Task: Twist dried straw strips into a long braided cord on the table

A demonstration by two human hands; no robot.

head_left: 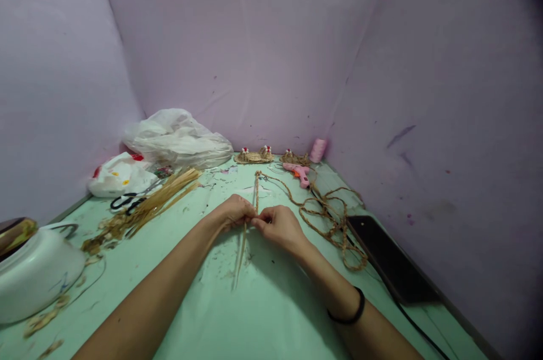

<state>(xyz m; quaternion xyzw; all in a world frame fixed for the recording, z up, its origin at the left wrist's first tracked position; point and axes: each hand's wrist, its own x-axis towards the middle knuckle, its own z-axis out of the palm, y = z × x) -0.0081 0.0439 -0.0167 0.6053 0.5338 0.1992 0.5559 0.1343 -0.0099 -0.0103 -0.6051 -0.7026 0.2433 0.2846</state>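
My left hand point(238, 212) and my right hand point(274, 224) meet at the middle of the pale green table point(212, 315), fingers pinched together on a thin braided cord point(257, 193). The finished-looking braid runs away from me to a small knot or loop. Below my fingers, loose straw-coloured strands point(241, 258) hang toward me. From the far end of the braid a long brown braided rope point(314, 213) trails right in loose coils. My right wrist has a black band.
Dried straw point(169, 193), black-handled scissors point(127, 200), plastic bags point(180, 139) and a white pot point(40, 275) lie left. Woven pieces point(254, 157), a pink glue gun point(299, 172) and pink spool point(318, 151) stand at the back; a black phone point(392, 261) is right.
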